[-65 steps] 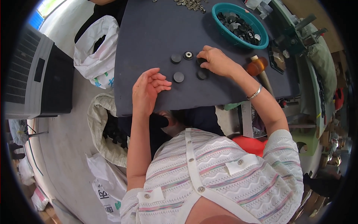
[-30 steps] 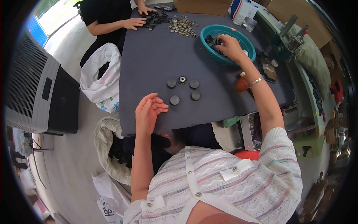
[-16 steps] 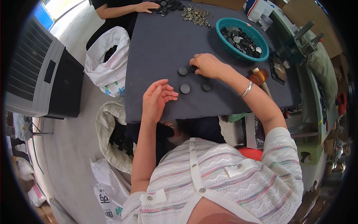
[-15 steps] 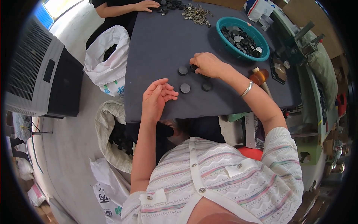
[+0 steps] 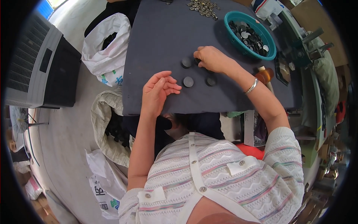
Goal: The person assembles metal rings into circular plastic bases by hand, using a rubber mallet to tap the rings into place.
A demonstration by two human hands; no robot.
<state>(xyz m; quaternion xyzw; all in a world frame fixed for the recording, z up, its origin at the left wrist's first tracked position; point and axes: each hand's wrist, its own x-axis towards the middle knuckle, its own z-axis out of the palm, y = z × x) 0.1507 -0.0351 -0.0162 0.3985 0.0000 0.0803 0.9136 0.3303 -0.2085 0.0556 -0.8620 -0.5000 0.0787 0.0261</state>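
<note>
Dark grey table point(image 5: 164, 33), black round discs point(image 5: 188, 81), teal bowl point(image 5: 233, 20) far right, white plastic bag point(image 5: 106, 52) left, silver bracelet point(image 5: 251, 86), white cardigan point(image 5: 223, 186) had pastel wavy stripes.

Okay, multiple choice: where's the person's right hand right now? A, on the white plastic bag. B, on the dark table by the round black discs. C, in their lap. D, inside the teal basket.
B: the right hand rests on the dark table among the round black discs, clear of the teal basket.
</note>
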